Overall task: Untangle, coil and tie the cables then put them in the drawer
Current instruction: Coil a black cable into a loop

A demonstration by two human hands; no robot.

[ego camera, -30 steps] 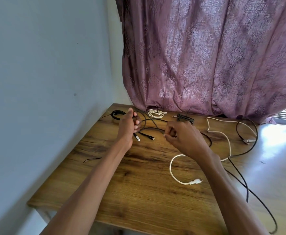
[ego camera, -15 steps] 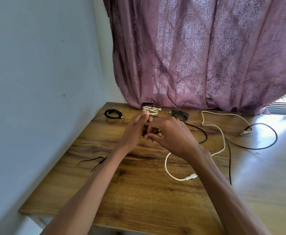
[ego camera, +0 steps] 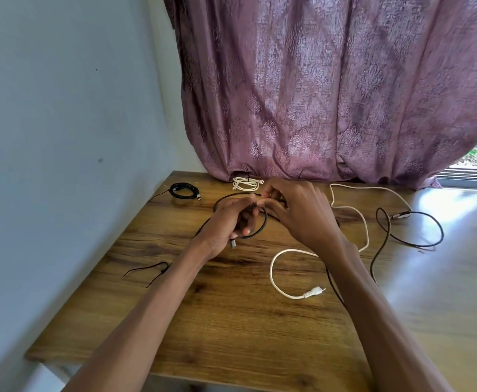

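Coiling the black cable is the step in hand, by my read. L hand has its fingers curled round the gathered loops, one plug end poking out below the palm. R hand pinches the same cable at the top of the loop, thumb and forefinger tips together on it, just beside the L fingertips. The loop hangs just above the bench; I cannot tell whether it touches.

Procedure, as I'd run it:
1. Keep L hand as the fixed anchor; don't loosen, or the turns will likely spring apart.
2. R hand feeds slack in even turns, same dia. as the existing loop, each laid next to the last, not crossed.
3. Let the cable twist freely between R fingers so no kink builds.
4. Watch the free run: it seems to pass under the R forearm and off toward the near edge, close to the white cable. Draw slowly; a snag there would prob. drag the white one along.
5. Leave a short tail for tying.

Status, est.: two bundles look done at the back, a black coil and a white coil. Loose ones left: the white cable and another dark cable at right. A black tie lies at left, within L reach. No drawer in view.
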